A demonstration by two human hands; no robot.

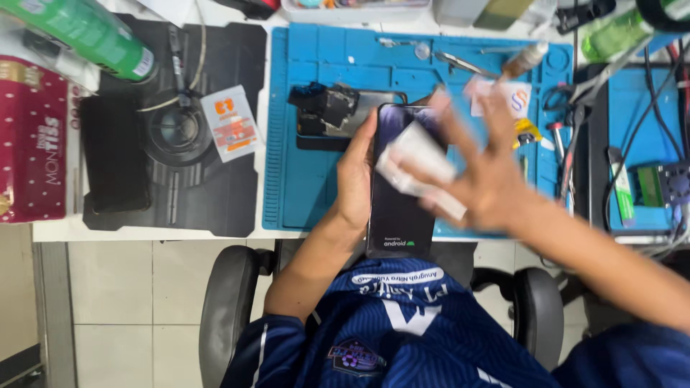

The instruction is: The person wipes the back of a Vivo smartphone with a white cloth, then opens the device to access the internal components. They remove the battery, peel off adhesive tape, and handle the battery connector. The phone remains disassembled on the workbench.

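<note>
Dark phone (399,208) under white wipe (417,162)

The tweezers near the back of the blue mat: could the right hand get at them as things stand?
Probably not at once: the right hand is pressing a white cloth on the phone. The tweezers lie uncovered on the blue mat beyond it.

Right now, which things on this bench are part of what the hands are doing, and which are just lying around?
In use: phone, held by left hand; white wipe under right hand.

Lying about: green spray can, tweezers, dismantled phone, blue mat.
</note>
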